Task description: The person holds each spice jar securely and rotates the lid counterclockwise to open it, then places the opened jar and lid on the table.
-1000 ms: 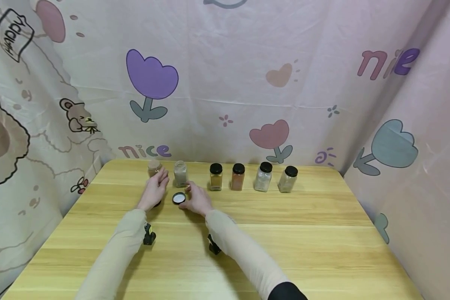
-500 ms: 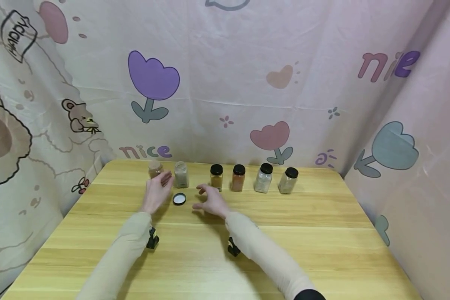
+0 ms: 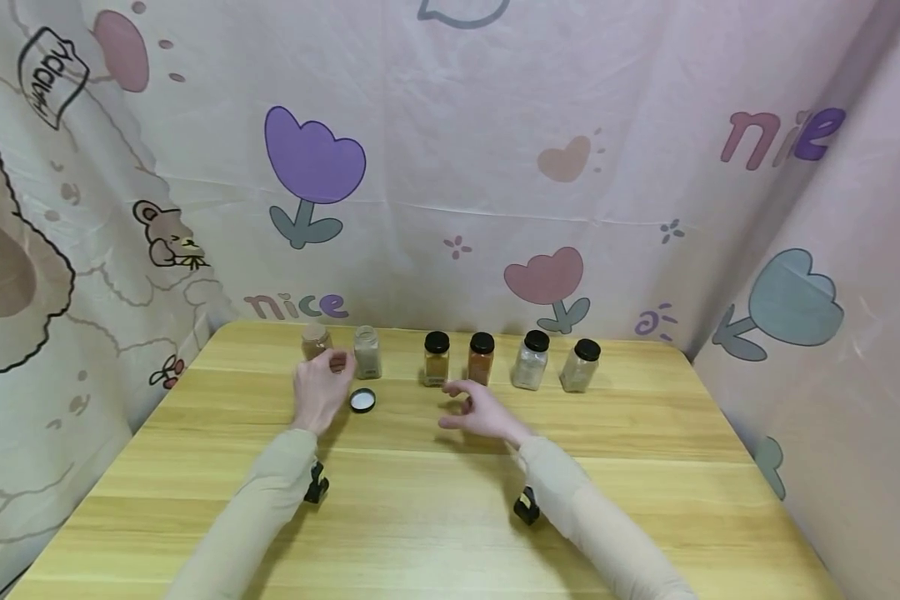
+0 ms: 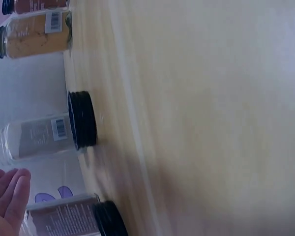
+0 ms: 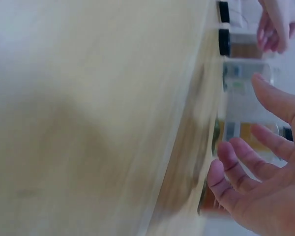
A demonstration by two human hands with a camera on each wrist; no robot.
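Note:
In the head view, my left hand (image 3: 321,390) hovers in front of a lidless glass jar of brown spice (image 3: 315,338), holding nothing, and partly covers it. Beside that stands another lidless jar (image 3: 368,357), with greyish powder. A black screw lid (image 3: 362,401), white inside, lies before this second jar. The left wrist view also shows the brown jar's black lid (image 4: 110,220), which my left hand hides in the head view. My right hand (image 3: 483,411), fingers spread and loosely bent, is over the table before a jar of orange-red spice (image 3: 481,360).
Left of the orange-red jar stands a capped jar of yellow spice (image 3: 436,361). Two more black-capped jars, one with whitish contents (image 3: 531,362) and one with pale contents (image 3: 581,367), stand at its right. A printed curtain (image 3: 435,167) hangs behind the wooden table (image 3: 420,517).
My right hand has drawn away from the lid before the greyish jar and travelled right, past the yellow jar. My left hand has shifted slightly right. The jars stay put.

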